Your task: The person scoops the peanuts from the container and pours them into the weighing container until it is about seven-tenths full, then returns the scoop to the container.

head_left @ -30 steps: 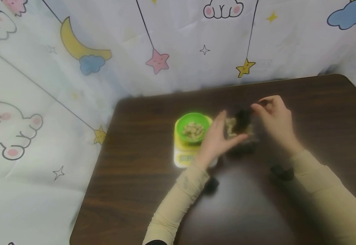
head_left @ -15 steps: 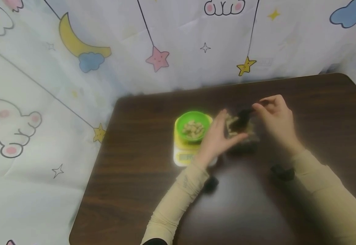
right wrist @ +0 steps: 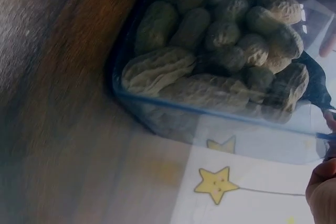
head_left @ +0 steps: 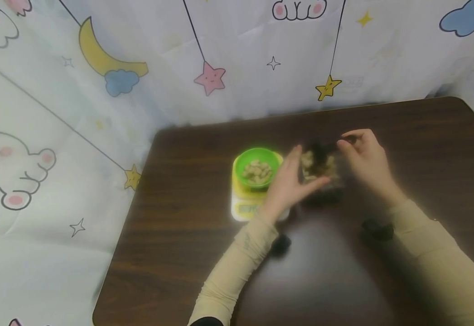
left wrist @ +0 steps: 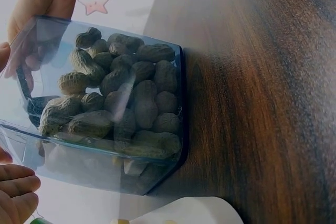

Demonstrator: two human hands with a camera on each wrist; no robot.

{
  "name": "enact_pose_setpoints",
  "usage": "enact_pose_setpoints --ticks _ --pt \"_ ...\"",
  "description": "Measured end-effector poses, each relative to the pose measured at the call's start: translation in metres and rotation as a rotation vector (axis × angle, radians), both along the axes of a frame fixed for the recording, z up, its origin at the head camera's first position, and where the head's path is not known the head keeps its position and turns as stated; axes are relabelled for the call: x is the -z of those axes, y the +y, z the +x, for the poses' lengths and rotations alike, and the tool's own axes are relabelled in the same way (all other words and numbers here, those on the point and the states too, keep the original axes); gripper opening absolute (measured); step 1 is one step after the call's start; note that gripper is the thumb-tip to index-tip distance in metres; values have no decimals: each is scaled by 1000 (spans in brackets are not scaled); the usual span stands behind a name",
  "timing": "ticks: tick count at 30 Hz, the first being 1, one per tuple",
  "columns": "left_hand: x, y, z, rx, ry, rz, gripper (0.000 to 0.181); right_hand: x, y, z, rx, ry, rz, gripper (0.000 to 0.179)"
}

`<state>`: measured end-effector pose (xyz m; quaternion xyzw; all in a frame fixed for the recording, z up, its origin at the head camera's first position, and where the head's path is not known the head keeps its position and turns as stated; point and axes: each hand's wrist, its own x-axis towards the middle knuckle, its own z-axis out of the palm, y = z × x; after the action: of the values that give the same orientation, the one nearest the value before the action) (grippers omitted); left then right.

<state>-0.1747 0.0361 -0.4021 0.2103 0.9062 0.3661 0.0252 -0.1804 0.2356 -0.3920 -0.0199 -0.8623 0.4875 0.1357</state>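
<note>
A clear plastic box (left wrist: 131, 150) of unshelled peanuts (left wrist: 146, 103) stands on the table. My left hand (head_left: 287, 183) holds it from the left, thumb along the near side and fingers along the other side. My right hand (head_left: 369, 156) pinches the handle of a black scoop (head_left: 320, 154) at the box's right. The dark scoop head (right wrist: 315, 80) is inside the box against the peanuts, partly hidden by them in the right wrist view. Left of the box, a green bowl (head_left: 243, 158) with several peanuts (head_left: 257, 172) rests on a yellow and white kitchen scale (head_left: 237, 213).
The dark wooden table (head_left: 171, 262) ends at a white curtain (head_left: 245, 40) printed with stars and a moon. My left forearm passes close by the scale's front right corner, covering part of it. Small dark shapes (head_left: 377, 230) show beside both sleeves.
The scoop head has shifted a little among the peanuts as my right hand tilted slightly. The left hand, box, bowl and scale stay put.
</note>
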Motion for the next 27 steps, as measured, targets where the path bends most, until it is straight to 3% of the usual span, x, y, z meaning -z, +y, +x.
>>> enact_pose_setpoints --ticks 4,6,10,12,15,19,22,27 --pt "-1 0 1 -2 -6 6 103 15 9 -10 29 -33 -122 34" --pt "-1 0 2 -4 -14 11 103 30 18 -19 33 -39 -197 36" --pt "-1 0 2 -10 -34 27 103 55 32 -32 42 -33 -258 41" --pt "-1 -1 3 -13 -41 38 104 59 35 -34 45 -30 -282 40" --pt "-1 -1 2 -18 -44 52 104 48 31 -27 19 -39 -381 39" --pt "-1 -1 2 -23 -49 62 104 18 20 -7 19 -120 -467 34" --pt "-1 -1 2 -25 -52 63 104 0 14 5 35 -178 -451 30" --pt "0 -2 2 -24 -47 52 104 -7 14 11 35 -195 -496 24"
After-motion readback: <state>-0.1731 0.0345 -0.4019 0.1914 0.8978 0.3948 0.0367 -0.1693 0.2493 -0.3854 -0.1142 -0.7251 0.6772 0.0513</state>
